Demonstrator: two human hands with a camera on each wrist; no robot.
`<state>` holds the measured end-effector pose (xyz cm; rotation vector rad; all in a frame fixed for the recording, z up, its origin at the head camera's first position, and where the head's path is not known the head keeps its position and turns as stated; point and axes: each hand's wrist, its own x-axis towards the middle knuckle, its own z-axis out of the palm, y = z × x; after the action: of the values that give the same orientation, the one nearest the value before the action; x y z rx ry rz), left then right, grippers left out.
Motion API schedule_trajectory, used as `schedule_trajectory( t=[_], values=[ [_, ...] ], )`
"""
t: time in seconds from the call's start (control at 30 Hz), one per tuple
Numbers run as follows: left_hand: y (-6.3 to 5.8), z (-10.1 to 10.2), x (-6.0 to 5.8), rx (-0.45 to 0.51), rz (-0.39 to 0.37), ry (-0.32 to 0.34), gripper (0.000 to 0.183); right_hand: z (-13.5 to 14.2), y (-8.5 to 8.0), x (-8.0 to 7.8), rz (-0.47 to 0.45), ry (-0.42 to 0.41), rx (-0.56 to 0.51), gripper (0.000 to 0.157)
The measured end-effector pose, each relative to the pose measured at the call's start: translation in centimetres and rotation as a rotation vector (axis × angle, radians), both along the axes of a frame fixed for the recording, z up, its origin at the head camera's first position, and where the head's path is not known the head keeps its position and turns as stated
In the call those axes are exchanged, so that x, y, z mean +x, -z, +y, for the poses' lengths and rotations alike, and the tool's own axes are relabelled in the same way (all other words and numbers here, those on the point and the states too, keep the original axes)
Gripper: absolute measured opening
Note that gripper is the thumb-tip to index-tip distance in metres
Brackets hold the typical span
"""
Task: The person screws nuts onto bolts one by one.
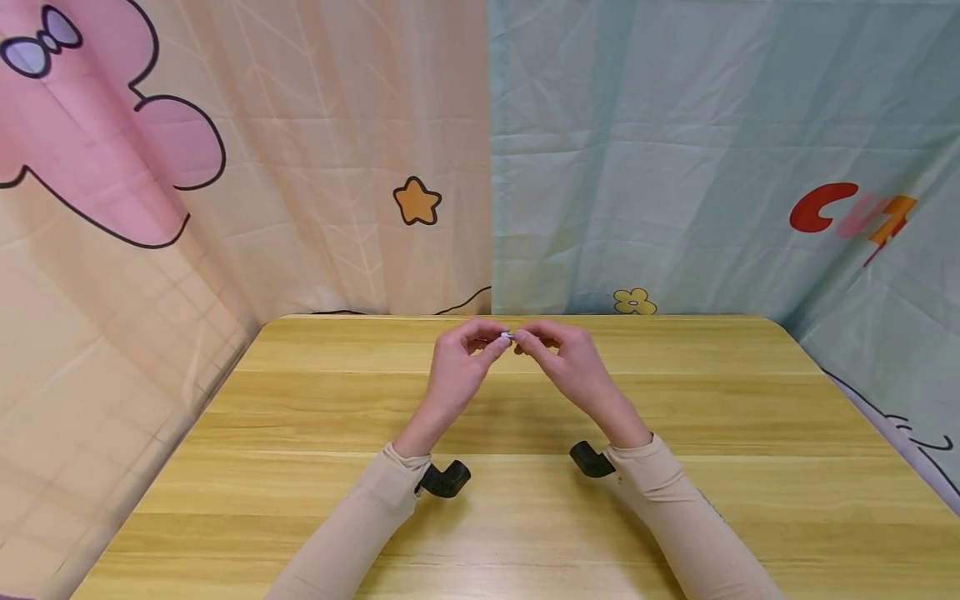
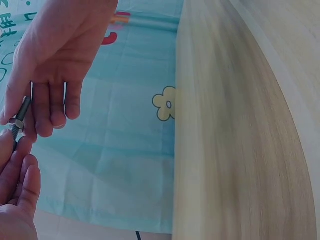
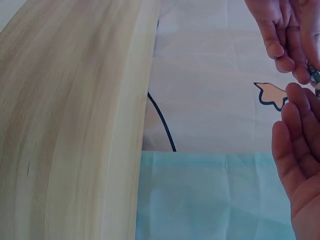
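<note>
Bolt (image 2: 23, 106) sits between both hands, raised above the table (image 1: 337, 400) toward its far edge, near centre in the head view. Nut (image 2: 16, 123) is on it partway along, with threads showing beside it.

Left hand (image 1: 459, 358): thumb and finger pinching one end of the bolt. Right hand (image 1: 566, 354): thumb and fingertip grasping it from the opposite side, other fingers fairly straight, off the part. Can't tell whether the right fingertips bear on the nut or only on the shank; too small and partly covered.

Why this way, best read: a two-sided pinch steadies a small part and stops it tipping. Fingertip contact allows fine control. Lifting it off the surface makes both ends reachable. Spare fingers probably sit clear so they don't foul the threads.

Count: hands 2, both occupied. Bolt 1. Nut 1 visible; another behind the fingers can't be ruled out. Table 1. Sleeves (image 1: 360, 508) 2. Black wrist fittings (image 1: 446, 479) 2, one per wrist. Curtain prints, head view: orange star (image 1: 417, 201) 1, yellow flower (image 1: 634, 302) 1.
</note>
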<state>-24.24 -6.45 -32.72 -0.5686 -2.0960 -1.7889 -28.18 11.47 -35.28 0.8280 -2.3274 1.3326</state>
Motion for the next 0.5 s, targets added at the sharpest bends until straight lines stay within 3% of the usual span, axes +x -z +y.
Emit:
schedule_trajectory(
  t=[0.23,0.5],
  values=[
    [-0.04,0.01,0.02,0.006,-0.002,-0.016,0.013,0.06,0.10,-0.17,0.046,-0.030,-0.042,0.025],
    [-0.07,-0.13,-0.13,0.015,0.016,-0.021,0.013,0.03,0.00,-0.36,0.193,-0.116,-0.049,0.028]
  ],
)
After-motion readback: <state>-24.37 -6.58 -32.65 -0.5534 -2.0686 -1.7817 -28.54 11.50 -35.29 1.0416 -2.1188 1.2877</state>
